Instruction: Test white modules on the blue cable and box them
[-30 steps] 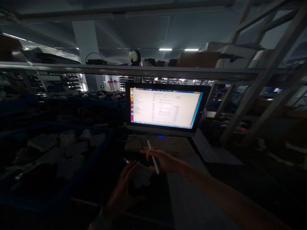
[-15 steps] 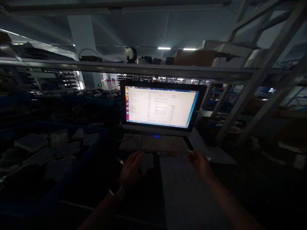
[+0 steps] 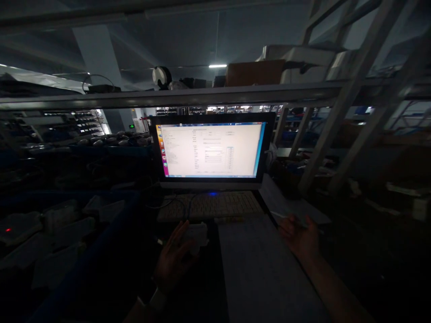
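In dim light, my left hand (image 3: 173,258) wears a wrist band and is closed around the left and near edges of a small pale flat casing (image 3: 198,235). The casing lies just in front of the white keyboard (image 3: 210,205). Over at the right, my right hand (image 3: 301,237) has its fingers curled about a thin pale pen (image 3: 278,215), whose far end is hidden in the fingers. Below and between the hands lies a large sheet of paper (image 3: 259,264). Behind the keyboard stands a lit computer monitor (image 3: 210,150) showing a form-like window.
A blue bin (image 3: 101,251) with several pale casings (image 3: 69,231) stands at the left. More paper (image 3: 296,204) lies right of the keyboard. A metal shelf (image 3: 195,95) with a cardboard box (image 3: 254,72) crosses above the monitor; slanted frame posts (image 3: 340,107) rise at the right.
My right hand has moved right and a little nearer, away from the keyboard's edge, and its palm has turned up. My left hand stays at the casing. The whole view has swung slightly right.
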The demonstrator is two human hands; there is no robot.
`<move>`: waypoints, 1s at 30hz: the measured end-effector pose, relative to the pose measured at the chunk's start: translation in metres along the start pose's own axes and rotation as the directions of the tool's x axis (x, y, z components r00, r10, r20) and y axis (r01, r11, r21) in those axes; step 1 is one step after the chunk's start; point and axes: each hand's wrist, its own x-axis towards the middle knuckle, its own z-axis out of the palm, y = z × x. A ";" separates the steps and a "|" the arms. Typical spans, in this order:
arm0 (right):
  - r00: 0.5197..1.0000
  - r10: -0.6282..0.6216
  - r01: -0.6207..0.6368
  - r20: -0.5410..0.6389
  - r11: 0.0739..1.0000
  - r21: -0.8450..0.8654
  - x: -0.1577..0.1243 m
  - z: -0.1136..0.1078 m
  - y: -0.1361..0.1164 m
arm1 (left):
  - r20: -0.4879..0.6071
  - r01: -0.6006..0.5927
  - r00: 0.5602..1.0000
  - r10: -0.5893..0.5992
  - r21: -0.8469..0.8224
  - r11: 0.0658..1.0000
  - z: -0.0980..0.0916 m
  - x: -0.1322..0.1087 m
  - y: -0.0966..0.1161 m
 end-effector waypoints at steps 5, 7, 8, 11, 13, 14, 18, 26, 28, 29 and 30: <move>0.999 -0.029 0.029 -0.015 0.998 0.051 0.001 -0.008 0.002 | -0.005 -0.006 1.000 0.006 -0.019 1.000 0.002 0.002 -0.004; 0.999 -0.035 0.035 -0.012 0.999 0.038 0.001 -0.010 0.003 | 0.002 -0.005 1.000 0.005 -0.014 1.000 0.003 0.003 -0.006; 0.999 -0.035 0.036 -0.012 0.999 0.029 0.002 -0.011 0.004 | 0.001 -0.010 1.000 0.010 -0.009 1.000 0.003 0.003 -0.007; 0.998 -0.044 0.045 -0.038 0.999 0.011 0.003 -0.008 0.008 | -0.010 -0.034 0.999 0.034 0.012 0.999 0.003 0.003 -0.010; 0.995 -0.060 0.062 -0.076 0.998 0.015 0.003 -0.005 0.011 | -0.026 -0.055 0.998 0.056 0.020 0.998 0.005 0.002 -0.013; 0.993 -0.067 0.069 -0.098 0.997 0.019 0.003 -0.003 0.012 | -0.042 -0.067 0.997 0.067 0.018 0.998 0.006 0.002 -0.014; 0.984 -0.079 0.087 -0.161 0.995 0.049 0.005 0.000 0.015 | -0.101 -0.110 0.989 0.110 0.005 0.994 0.011 0.000 -0.023; 0.988 -0.077 0.089 -0.131 0.992 0.092 0.006 -0.002 0.016 | -0.121 -0.173 0.977 0.174 0.020 0.985 0.011 0.003 -0.027; 0.988 -0.076 0.090 -0.134 0.992 0.094 0.006 -0.002 0.016 | -0.116 -0.157 0.981 0.157 0.015 0.988 0.010 0.003 -0.026; 0.988 -0.080 0.092 -0.131 0.992 0.090 0.006 -0.003 0.016 | -0.119 -0.155 0.981 0.156 0.015 0.988 0.011 0.003 -0.027; 0.989 -0.084 0.094 -0.120 0.992 0.082 0.006 -0.003 0.016 | -0.127 -0.158 0.979 0.159 0.018 0.987 0.012 0.002 -0.028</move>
